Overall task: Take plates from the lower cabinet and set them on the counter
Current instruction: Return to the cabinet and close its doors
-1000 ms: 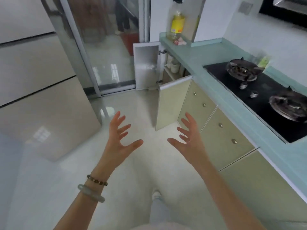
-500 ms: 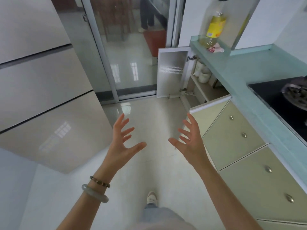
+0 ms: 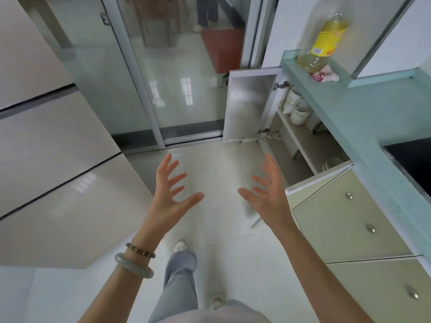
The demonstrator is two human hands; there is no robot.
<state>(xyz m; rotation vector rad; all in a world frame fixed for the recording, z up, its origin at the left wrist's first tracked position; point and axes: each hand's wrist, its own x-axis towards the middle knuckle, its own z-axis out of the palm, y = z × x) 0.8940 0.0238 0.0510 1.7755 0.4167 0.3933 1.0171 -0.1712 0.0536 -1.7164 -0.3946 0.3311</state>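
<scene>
The left hand is hovering with fingers spread wide, gripping nothing, and the right hand is doing likewise. Further right, what look like plates are sitting inside the open lower cabinet. No plate is showing on the counter, so the whole job is probably waiting.

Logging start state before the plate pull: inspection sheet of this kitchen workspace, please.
Surface: pale green glossy counter, no plates on it; black hob set in at right.
Job's things: lower cabinet with its white door swung open; what look like white plates, rims only, low inside.
Clutter: clear oil bottle with yellow label and pink crumpled wrapper at the counter's far end; white ceramic jars on the cabinet's upper shelf.
Grips: left hand and right hand both spread, empty, above the floor.
Cables: nothing seen.
Surroundings: sliding glass door, another person's legs behind it; glossy beige panels at left.
</scene>
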